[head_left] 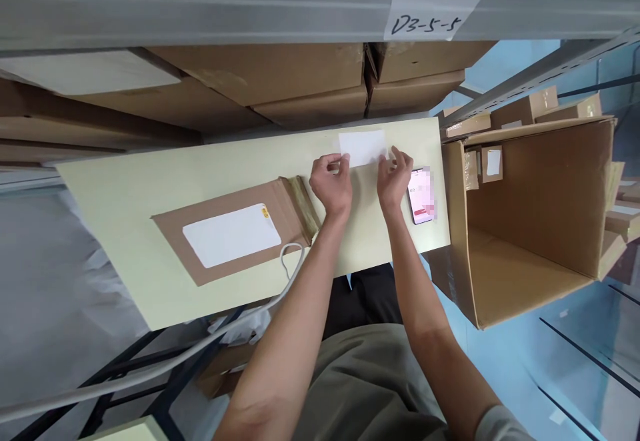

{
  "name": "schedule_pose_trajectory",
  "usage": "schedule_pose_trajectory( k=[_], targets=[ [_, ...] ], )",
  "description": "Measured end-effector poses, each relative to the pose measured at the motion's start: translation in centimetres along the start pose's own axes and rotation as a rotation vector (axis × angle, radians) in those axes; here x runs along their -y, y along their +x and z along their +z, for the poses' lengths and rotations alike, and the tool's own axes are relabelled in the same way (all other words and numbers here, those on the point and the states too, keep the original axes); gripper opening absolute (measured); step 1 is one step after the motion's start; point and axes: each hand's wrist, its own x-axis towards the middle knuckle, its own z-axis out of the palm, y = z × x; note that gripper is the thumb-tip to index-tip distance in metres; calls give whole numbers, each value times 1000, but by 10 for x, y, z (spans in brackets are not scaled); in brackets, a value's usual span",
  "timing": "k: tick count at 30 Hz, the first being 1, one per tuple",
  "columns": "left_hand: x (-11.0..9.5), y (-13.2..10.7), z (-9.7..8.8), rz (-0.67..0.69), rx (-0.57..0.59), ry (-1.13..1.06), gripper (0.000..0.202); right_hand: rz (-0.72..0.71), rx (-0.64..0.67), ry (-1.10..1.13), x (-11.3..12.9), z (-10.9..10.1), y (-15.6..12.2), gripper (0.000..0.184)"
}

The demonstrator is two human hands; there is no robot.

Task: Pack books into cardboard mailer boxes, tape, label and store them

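Between my two hands is a small white sheet (363, 147), its face blank from here; whether it is a label or plain paper I cannot tell. My left hand (331, 184) pinches its near left corner between thumb and finger. At the near right corner, my right hand (395, 177) pinches it too. A flat brown cardboard mailer (167, 231) lies on the table to the left of my left hand, bearing a large white label (233, 235). Close to my right hand, a phone (421, 195) with a lit pink screen rests on the table.
The pale yellow table (115, 191) carries these things. A large open carton (530, 207) stands off its right end, with small boxes inside. Stacked cartons (280, 71) line the back beneath a grey shelf beam (250, 4). A white cable (200, 344) runs beside my left forearm.
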Motion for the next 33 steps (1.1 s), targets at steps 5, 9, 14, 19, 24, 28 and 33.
schedule_pose_trajectory(
  k=[5, 9, 14, 19, 24, 28, 33],
  targets=[
    [-31, -15, -7, 180, 164, -65, 18, -177, 206, -33, 27, -3, 6, 75],
    [-47, -29, -10, 370, 399, 1, 48, -202, 247, 19, 44, -11, 31, 82],
    [-36, -6, 8, 477, 544, 98, 56, -172, 148, 43, 41, -42, 71, 73],
    [-33, 32, 37, 547, 677, 386, 82, -126, 17, 18, 32, -70, 90, 65],
    [-38, 45, 47, 649, 842, 695, 94, -98, -47, 14, 33, -78, 90, 59],
    [-32, 47, 44, 686, 847, 672, 94, 1, -72, -11, 28, -76, 88, 59],
    [-26, 48, 40, 717, 895, 667, 96, 76, -109, -69, 11, -71, 85, 54]
  ],
)
